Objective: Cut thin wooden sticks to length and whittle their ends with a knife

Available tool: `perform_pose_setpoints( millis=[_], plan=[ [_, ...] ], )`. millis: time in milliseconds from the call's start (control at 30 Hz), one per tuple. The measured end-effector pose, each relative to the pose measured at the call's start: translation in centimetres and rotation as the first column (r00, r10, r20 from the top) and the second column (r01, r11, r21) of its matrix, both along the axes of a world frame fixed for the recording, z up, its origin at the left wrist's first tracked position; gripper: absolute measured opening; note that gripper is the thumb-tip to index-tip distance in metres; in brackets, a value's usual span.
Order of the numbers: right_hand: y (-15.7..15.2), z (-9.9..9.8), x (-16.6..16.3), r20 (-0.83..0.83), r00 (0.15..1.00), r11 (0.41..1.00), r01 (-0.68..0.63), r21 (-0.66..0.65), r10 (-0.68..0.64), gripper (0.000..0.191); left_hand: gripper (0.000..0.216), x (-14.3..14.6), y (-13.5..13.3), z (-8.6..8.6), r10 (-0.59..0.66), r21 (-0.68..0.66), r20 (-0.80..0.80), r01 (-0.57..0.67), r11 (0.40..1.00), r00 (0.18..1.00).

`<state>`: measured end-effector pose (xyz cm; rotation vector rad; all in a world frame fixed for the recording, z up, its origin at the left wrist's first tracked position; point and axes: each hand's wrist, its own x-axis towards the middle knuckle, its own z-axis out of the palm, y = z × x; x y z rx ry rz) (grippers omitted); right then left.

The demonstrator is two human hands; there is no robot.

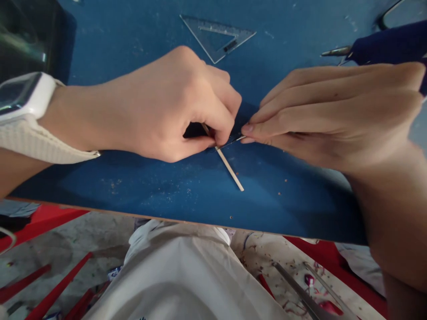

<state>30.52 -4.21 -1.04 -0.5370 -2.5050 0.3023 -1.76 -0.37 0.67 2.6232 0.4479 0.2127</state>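
A thin wooden stick slants over the blue table top, pinched between the thumb and forefinger of my left hand. Its far part is hidden behind those fingers. My right hand is closed, with thumb and fingertips gripping a small thin blade. The blade's tip meets the stick right by my left fingertips. Most of the blade is covered by my right fingers, so I cannot tell whether it has a handle.
Beyond my hands lies a clear set square. A blue glue gun with a metal nozzle is at the right. A dark object stands at the far left. The table's front edge runs near my lap; crumbs dot the surface.
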Motion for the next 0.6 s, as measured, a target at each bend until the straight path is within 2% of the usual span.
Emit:
perform_pose_setpoints(
  millis=[167,300,367,467,600],
  plan=[
    [-0.33,0.04,-0.21,0.023,0.999,0.999,0.034,0.019,-0.035,0.020,0.063,0.01,0.07,0.04,0.006,-0.029,-0.018,-0.006,1.000,1.000],
    [-0.17,0.08,-0.17,0.012,1.000,1.000,-0.008,0.003,0.008,0.030,0.060,-0.01,-0.02,0.10,0.003,-0.030,0.006,-0.003,1.000,1.000],
    [-0.39,0.09,-0.27,0.025,0.999,1.000,0.020,0.023,-0.020,0.031,0.059,0.01,-0.07,0.09,-0.004,-0.006,0.014,0.004,1.000,1.000],
    [-0.74,0.05,-0.40,0.042,0.996,0.996,0.081,0.041,-0.083,0.022,0.059,-0.02,-0.10,-0.03,-0.019,0.014,0.011,0.018,1.000,1.000],
    [-0.43,-0.12,-0.15,0.014,1.000,1.000,0.007,0.010,-0.007,0.026,0.056,-0.30,-0.04,-0.13,-0.024,0.081,0.037,0.021,0.996,0.999]
  ],
)
